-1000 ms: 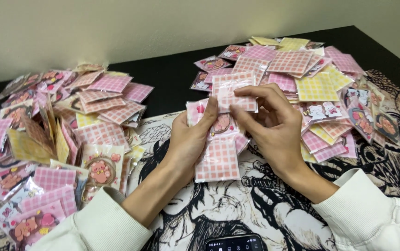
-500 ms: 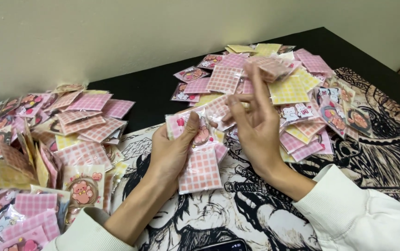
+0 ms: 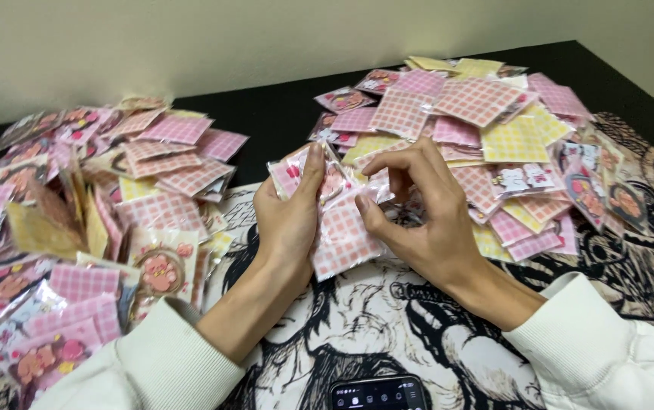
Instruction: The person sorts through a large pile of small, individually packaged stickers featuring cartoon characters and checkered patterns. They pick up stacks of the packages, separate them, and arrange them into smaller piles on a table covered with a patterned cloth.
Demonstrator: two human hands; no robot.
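A black table (image 3: 281,114) carries the whole layout, set against a pale wall. Over its near part lies a mat printed with black-and-white drawn figures (image 3: 387,319); its right edge shows coloured artwork.

Two large heaps of small flat packets sit on the table. The left heap (image 3: 91,220) is mostly pink checked packets mixed with clear ones showing pink flower shapes; several stand tilted on edge. The right heap (image 3: 486,137) holds pink checked and yellow checked packets, with a few clear ones bearing small cartoon figures at its right side. The two heaps are well apart, with bare table and the mat between them.

Both arms wear white sleeves (image 3: 152,364). The left hand (image 3: 289,220) grasps a pink checked packet (image 3: 342,239) from its left edge, thumb raised along a clear film flap at the top. The right hand (image 3: 425,220) pinches the same packet from the right, thumb pressed on its face, fingers curled over the top edge. The packet is held just above the mat, between the two heaps, in front of the right heap's near edge.

A dark phone (image 3: 378,393) with a lit screen lies at the bottom edge, partly cut off.
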